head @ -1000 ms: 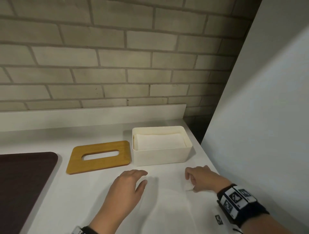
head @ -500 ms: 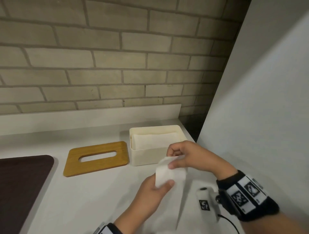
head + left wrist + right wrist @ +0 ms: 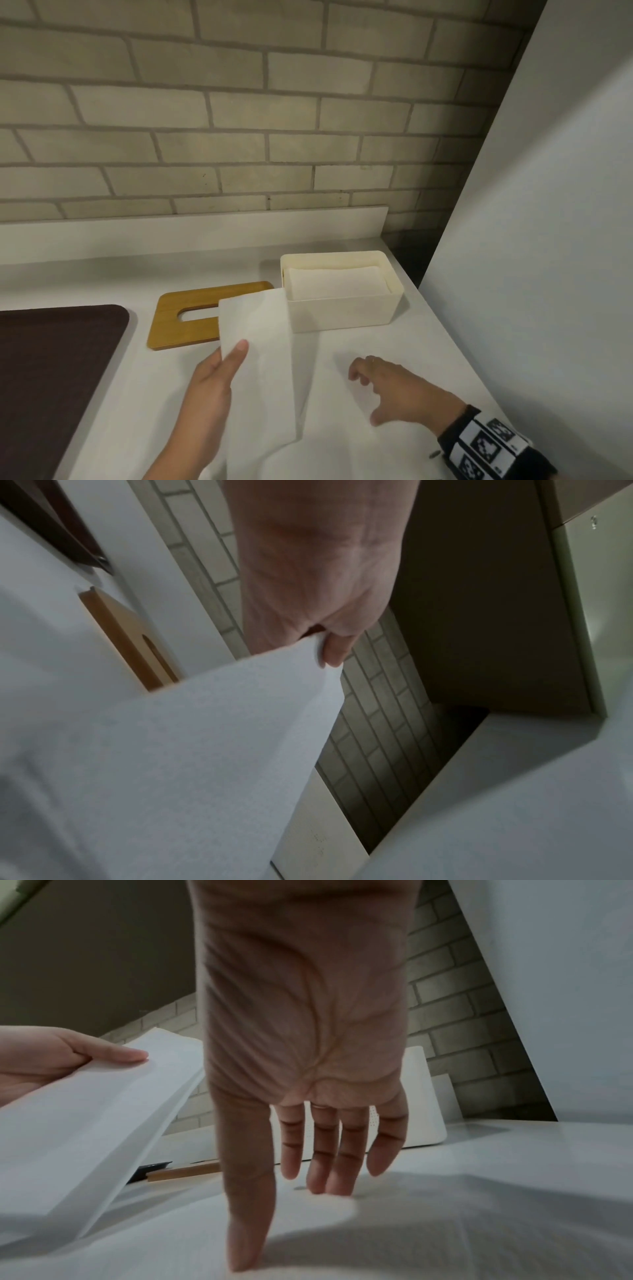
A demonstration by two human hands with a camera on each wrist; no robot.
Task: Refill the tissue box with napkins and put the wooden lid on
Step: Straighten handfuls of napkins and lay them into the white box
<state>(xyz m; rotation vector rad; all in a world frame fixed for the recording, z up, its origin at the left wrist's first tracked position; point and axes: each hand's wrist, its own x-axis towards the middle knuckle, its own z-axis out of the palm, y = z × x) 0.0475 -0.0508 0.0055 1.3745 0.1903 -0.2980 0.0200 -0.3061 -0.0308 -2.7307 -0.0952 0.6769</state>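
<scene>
A cream tissue box (image 3: 342,313) stands open on the white counter, with folded white napkins (image 3: 337,281) inside. Left of it lies the wooden lid (image 3: 185,318) with its oval slot, flat on the counter and partly hidden behind a raised napkin. My left hand (image 3: 219,370) pinches that white napkin (image 3: 260,356) at its upper left edge, thumb on top, and holds it lifted off the counter. In the left wrist view the napkin (image 3: 192,750) hangs from the fingers. My right hand (image 3: 380,383) is spread over another napkin sheet (image 3: 342,421) lying on the counter, fingertips (image 3: 329,1185) touching it.
A dark brown tray (image 3: 51,383) lies at the left edge of the counter. A brick wall (image 3: 239,120) rises behind a low white backsplash. A tall white panel (image 3: 548,240) closes off the right side, close to the box.
The right hand let go of the napkin and dropped to the sheet on the counter. The left hand now holds the napkin alone, further left and unfolded wider.
</scene>
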